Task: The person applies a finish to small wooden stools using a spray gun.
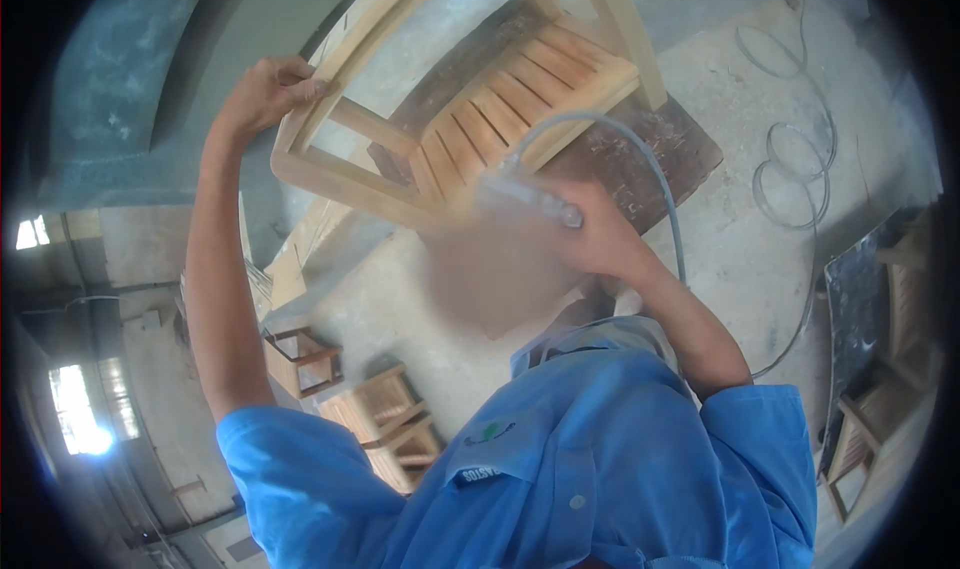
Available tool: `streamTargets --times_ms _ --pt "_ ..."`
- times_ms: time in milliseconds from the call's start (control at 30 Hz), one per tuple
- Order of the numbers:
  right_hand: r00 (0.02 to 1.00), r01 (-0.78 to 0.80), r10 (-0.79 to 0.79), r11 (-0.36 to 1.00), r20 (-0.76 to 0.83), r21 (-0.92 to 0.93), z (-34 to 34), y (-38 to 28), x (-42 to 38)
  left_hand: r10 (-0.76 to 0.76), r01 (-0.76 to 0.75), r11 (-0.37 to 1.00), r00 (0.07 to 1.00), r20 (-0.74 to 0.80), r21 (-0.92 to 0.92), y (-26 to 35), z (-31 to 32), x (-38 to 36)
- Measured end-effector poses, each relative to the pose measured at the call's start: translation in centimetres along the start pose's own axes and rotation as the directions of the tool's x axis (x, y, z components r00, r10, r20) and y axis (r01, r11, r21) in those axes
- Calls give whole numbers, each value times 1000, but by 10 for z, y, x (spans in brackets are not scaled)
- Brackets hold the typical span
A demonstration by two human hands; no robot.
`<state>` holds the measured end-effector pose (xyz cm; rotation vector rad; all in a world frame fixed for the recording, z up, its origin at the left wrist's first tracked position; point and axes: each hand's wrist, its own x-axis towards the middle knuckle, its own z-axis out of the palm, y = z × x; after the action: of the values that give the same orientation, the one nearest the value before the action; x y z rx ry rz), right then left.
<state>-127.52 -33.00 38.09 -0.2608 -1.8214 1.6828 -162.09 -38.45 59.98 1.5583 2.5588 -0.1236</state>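
Note:
My left hand (270, 94) is closed on the corner of a pale wooden chair frame (365, 184), fingers over the rail and thumb pressed on it. The chair's slatted seat (510, 99) slopes across the upper middle, above a worn brown board (680, 154). In my right hand (595, 229) is a greyish metal hose-fed tool (530, 194), held close to the chair's near edge. A blurred patch hides part of the tool and what lies below it, so its exact kind does not show. A grey hose (655, 169) arches from it and passes behind my right forearm.
Loops of hose (790, 174) lie on the concrete floor to the right. Wooden chairs (385, 419) stand at lower left, and more slatted wooden pieces (855, 449) at far right beside a dark panel (850, 319). A large green surface (230, 44) fills the upper left.

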Motion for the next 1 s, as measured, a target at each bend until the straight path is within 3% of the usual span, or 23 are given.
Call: streamTargets --times_ms 100,300,433,567,700,800,1000 --pt "998 -42 39 996 40 82 -20 -12 -7 -6 4 998 1000 30 63 25 0 -17" --pt "991 31 -51 987 123 160 -38 -34 -32 36 -18 989 992 -120 149 77 31 -71" --pt "994 83 -92 987 62 137 -48 -21 -76 -8 7 954 1000 2 299 132 44 -85" --pt "985 173 -173 983 -10 66 -61 2 -104 107 -88 955 993 -50 284 142 77 -100" --pt "984 169 -166 984 -60 50 -66 -3 -115 85 -53 958 991 -104 281 159 79 -109" --pt "968 202 -189 977 -167 65 -61 -2 -133 126 -135 961 991 55 242 149 73 -92" --pt "902 237 -213 971 -375 20 -42 9 -144 48 -136 947 955 292 290 155 68 -40"
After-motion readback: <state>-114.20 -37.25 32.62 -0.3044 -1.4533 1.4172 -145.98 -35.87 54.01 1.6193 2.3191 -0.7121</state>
